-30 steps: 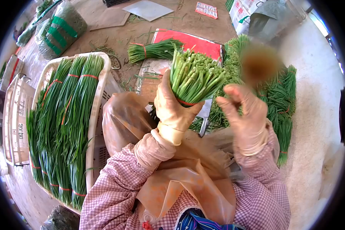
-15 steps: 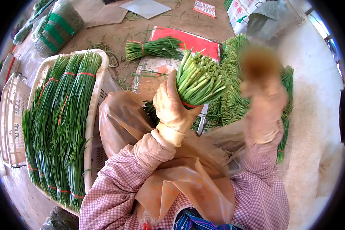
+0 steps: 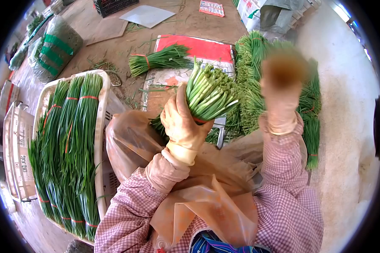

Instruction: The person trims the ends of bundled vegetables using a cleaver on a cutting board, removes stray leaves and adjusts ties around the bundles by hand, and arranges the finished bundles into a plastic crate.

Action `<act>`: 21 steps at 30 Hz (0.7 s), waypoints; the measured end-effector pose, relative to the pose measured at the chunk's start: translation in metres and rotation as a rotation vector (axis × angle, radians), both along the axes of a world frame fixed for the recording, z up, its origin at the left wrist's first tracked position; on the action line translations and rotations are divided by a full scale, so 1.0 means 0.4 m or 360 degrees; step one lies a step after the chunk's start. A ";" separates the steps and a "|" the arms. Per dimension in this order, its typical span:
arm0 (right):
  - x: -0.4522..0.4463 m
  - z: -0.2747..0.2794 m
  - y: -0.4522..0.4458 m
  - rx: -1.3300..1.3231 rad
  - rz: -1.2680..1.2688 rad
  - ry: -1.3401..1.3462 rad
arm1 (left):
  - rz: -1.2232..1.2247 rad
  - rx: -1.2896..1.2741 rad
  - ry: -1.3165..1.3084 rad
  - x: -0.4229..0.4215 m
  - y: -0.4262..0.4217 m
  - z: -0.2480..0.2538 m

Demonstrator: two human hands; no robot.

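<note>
My left hand (image 3: 182,122), in a pale stained glove, is wrapped round a bunch of garlic chives (image 3: 213,92). The pale stem ends face up and to the right, and a red band circles the bunch by my fingers. My right hand (image 3: 282,90) is raised on the right, apart from that bunch, above stacked chives. Motion smears its fingers into a round brown blur, so whether it holds anything is unclear. Stacked bunches of chives (image 3: 249,84) lie behind and between my hands. Under the held bunch, part of a metal blade (image 3: 221,134) shows.
A white crate (image 3: 101,156) on the left holds several long banded chive bunches (image 3: 67,156). Another chive bunch (image 3: 160,59) lies on a red and white sheet (image 3: 198,44) ahead. A bag with green tape (image 3: 57,48) stands at the back left.
The view has shifted slightly, so the crate sits lower in it. My left hand keeps its hold on the chives. My right hand stays raised and blurred.
</note>
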State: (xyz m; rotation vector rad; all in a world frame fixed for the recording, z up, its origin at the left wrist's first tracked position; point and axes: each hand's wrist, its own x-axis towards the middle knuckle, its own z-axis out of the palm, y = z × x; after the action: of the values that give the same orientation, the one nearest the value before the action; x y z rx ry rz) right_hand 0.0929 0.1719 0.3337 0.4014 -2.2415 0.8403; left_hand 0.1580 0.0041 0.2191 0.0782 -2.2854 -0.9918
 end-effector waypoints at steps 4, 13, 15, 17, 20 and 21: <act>0.120 -0.007 -0.048 -0.0259 0.0337 -0.0367 | 0.0040 -0.0078 -0.0081 -0.002 0.007 -0.005; 0.087 -0.107 -0.120 0.0576 0.0160 -0.0395 | 0.0096 -0.0126 -0.0022 -0.008 0.024 -0.017; 0.047 -0.117 -0.092 0.0062 0.0374 0.0005 | 0.0074 -0.0177 -0.0103 -0.008 0.022 -0.012; 0.061 -0.030 -0.048 -0.0768 0.0076 -0.0653 | 0.0044 -0.0145 -0.0122 -0.001 0.017 -0.003; 0.035 -0.058 0.083 -0.1178 0.0357 -0.0397 | 0.0011 -0.0127 -0.0065 -0.001 0.011 0.003; 0.051 -0.058 0.096 -0.1121 0.0229 -0.0561 | 0.0008 -0.0122 -0.0064 -0.005 0.012 0.000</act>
State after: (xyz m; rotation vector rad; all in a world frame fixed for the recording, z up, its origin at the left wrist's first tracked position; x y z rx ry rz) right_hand 0.1132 0.2104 0.3105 0.0773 -2.0492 1.8031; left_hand 0.1562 0.0087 0.2189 0.0725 -2.3564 -0.9061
